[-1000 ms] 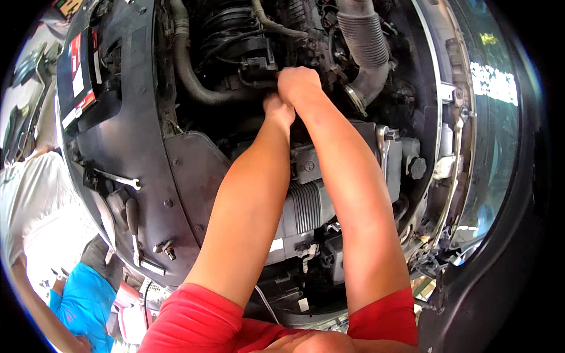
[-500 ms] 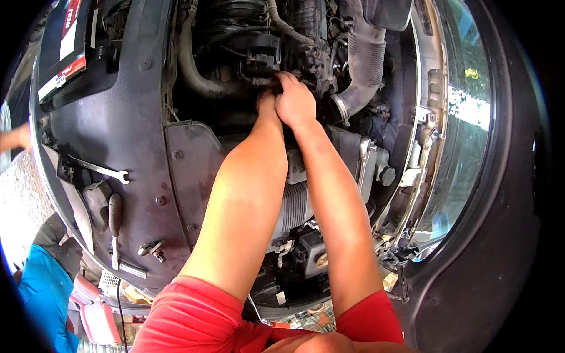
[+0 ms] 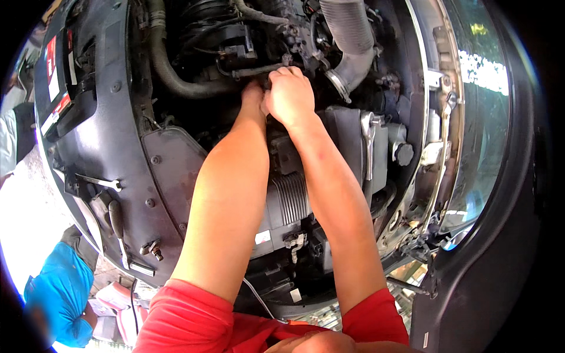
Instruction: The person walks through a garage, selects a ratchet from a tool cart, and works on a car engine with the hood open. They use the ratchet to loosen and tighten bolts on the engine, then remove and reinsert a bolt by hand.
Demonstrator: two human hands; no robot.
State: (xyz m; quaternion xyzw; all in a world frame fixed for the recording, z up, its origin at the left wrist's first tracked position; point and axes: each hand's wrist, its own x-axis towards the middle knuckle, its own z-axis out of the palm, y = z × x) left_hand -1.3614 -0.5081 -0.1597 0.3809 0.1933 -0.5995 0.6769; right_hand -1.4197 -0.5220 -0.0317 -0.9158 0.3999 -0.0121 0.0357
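Note:
Both my arms reach into an engine bay. My left hand (image 3: 252, 95) goes under a thin dark pipe (image 3: 259, 69) in the gap beside a thick black hose (image 3: 182, 85); its fingers are largely hidden. My right hand (image 3: 291, 94) is just to its right, fingers curled at that pipe around something I cannot make out. Below them, between my forearms, is a ribbed plastic housing (image 3: 288, 200). Up and to the right is a corrugated intake duct (image 3: 347, 29) with a clamp at its lower end. A wrench (image 3: 369, 147) lies on the grey housing right of my forearm.
A wrench (image 3: 100, 181), a ratchet (image 3: 118, 232) and a small metal fitting (image 3: 153, 250) lie on the black front panel (image 3: 118, 135). A person in a blue shirt (image 3: 59, 276) is at lower left; another person's pale clothing (image 3: 9, 141) shows at the left edge. The windscreen (image 3: 477, 147) is at right.
The view has shifted a little. My right hand's fingers, more extended half a second ago, are now more curled. At the left edge, the other person's arm seen half a second ago has moved.

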